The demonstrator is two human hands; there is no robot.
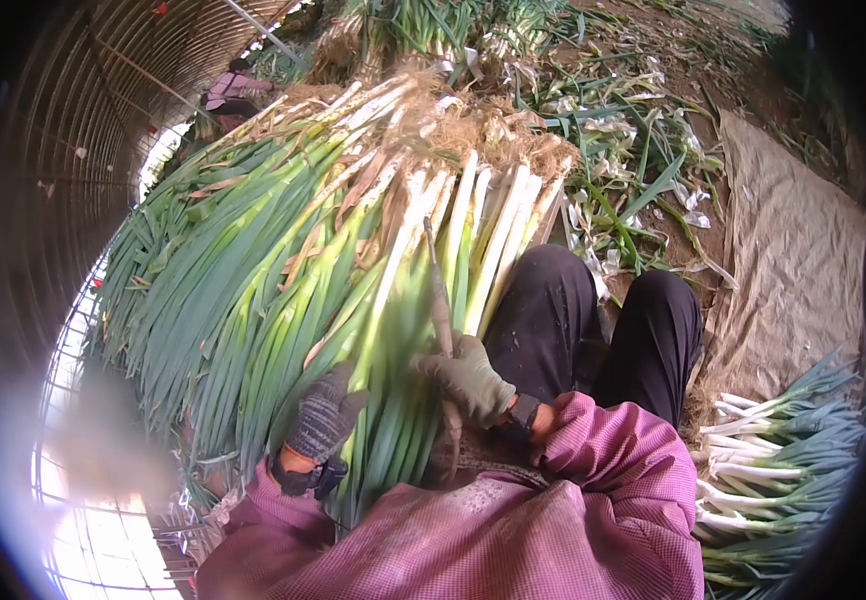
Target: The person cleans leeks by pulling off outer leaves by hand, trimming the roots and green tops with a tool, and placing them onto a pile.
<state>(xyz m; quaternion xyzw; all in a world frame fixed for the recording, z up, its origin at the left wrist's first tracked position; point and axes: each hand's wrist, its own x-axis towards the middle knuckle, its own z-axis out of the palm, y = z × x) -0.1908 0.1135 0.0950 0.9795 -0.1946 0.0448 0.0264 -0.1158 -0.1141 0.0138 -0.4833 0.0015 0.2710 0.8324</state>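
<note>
While the gloved right hand (468, 380) gripped a thin blade-like tool (439, 300), the knit-gloved left hand (325, 412) was curled shut on long green onion stalks (283, 290) heaped across the lap; trimmed white-stemmed onion bundle (773, 450) lay right.

The big heap of green onions (283, 270) has long dark green leaves, some of them yellow-green, and white stalks with pale brown, straw-coloured roots at the top end. The left hand (325, 412) wears a dark grey knitted glove with a speckled pattern and a black cuff. The right hand (471, 380) wears an olive-green glove, also with a black band at the wrist. The sleeves (613, 450) are pink-purple with a fine check pattern. The trousers (593, 330) are black. The cloth sheet (793, 260) on the ground is dull beige-grey. The smaller bundle of onions (783, 450) shows white stalks and blue-green leaves.
</note>
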